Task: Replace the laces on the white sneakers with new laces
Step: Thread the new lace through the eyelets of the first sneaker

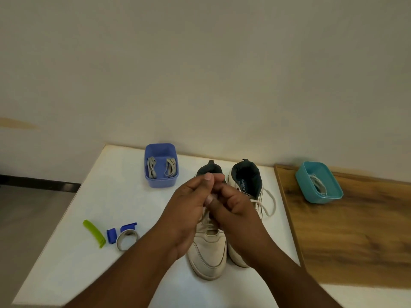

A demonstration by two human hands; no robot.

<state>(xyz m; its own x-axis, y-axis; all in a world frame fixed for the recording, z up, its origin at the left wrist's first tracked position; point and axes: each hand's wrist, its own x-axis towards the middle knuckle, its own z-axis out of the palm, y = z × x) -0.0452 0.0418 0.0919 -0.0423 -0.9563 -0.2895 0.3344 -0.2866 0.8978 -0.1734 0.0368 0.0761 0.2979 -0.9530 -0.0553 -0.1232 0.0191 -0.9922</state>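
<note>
Head cam: L hand (186, 203) & R hand (235, 204) together, both pinching lace (208, 215) over left sneaker (209, 247).

White sneakers (209, 245) side by side, toes nearest, right one's lace (268, 203) loose

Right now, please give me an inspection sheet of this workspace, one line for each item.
Surface: white table; wooden board at its right.
Job's things: two white sneakers side by side; the right one keeps a tied lace. Blue box holds two lace bundles; teal box holds a lace.
Clutter: green clip, blue clip pieces, tape ring.
Grips: left hand and right hand pinch at the left sneaker's lace; what each holds is hidden.
Cables: nothing seen.
Surroundings: plain wall, floor at left.
</note>
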